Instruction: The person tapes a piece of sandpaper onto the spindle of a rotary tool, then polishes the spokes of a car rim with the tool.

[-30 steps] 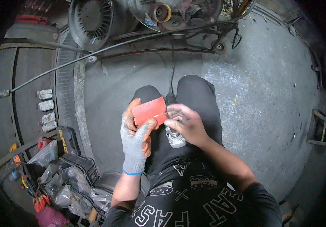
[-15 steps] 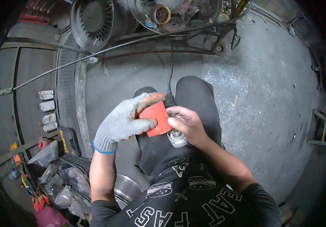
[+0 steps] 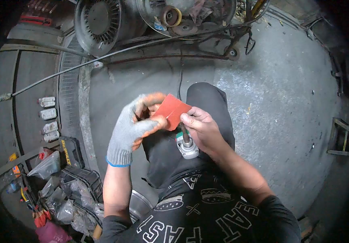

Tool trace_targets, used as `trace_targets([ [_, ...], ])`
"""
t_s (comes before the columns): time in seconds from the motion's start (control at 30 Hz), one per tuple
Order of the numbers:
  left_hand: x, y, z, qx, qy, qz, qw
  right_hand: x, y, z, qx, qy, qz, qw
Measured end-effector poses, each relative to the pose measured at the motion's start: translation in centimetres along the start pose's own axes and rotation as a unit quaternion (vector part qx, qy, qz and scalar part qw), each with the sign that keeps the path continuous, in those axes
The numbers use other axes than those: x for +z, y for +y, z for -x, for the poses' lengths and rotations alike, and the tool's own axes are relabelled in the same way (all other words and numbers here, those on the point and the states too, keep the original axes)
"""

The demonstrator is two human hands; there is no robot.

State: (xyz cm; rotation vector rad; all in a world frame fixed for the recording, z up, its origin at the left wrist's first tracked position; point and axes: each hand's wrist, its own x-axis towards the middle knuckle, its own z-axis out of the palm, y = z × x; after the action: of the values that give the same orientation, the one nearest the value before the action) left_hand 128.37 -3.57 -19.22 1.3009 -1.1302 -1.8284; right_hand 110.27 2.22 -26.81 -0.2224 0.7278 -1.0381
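Note:
A red-orange sheet (image 3: 173,111) with a pale crease line is held above my lap. My left hand (image 3: 138,121), in a grey knitted glove with orange fingers, pinches its left side between thumb and fingers. The bare thumb and fingers of my right hand (image 3: 201,125) grip the sheet's right corner. Below the sheet, a power tool with a silver metal head (image 3: 187,147) lies between my thighs, its body partly hidden by the sheet and my right hand. A black cable (image 3: 179,83) runs up from it.
A wheel rim (image 3: 98,24) and a round tray (image 3: 150,29) of discs and scraps stand ahead. A long metal rod (image 3: 61,75) crosses the upper left. Plastic bags (image 3: 67,210), an open black case (image 3: 87,178) and white bottles (image 3: 48,114) are at left.
The sheet has turned and tilted, moving slightly up. My left hand first swung over its top edge, then shifted back to its left side. My right hand has closed on the right corner.

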Motion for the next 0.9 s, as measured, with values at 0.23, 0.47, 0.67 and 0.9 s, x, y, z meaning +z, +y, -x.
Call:
trace_targets([
  [0.23,1.3,-2.5,1.9,-0.048,0.108,-0.015,0.993,0.3,-0.7,0.2,-0.051,0.012,0.049,0.997],
  [0.47,0.7,-0.2,1.7,0.012,0.136,-0.006,0.991,0.5,-2.5,-0.4,-0.095,-0.007,0.183,0.979],
  [0.67,1.1,-1.2,1.6,0.097,0.147,0.059,0.983,0.4,-2.5,-0.9,-0.081,0.009,0.106,0.991],
  [0.9,0.7,-2.0,1.6,0.092,0.146,0.016,0.985,0.5,-2.8,-1.4,-0.203,0.057,0.273,0.939],
])
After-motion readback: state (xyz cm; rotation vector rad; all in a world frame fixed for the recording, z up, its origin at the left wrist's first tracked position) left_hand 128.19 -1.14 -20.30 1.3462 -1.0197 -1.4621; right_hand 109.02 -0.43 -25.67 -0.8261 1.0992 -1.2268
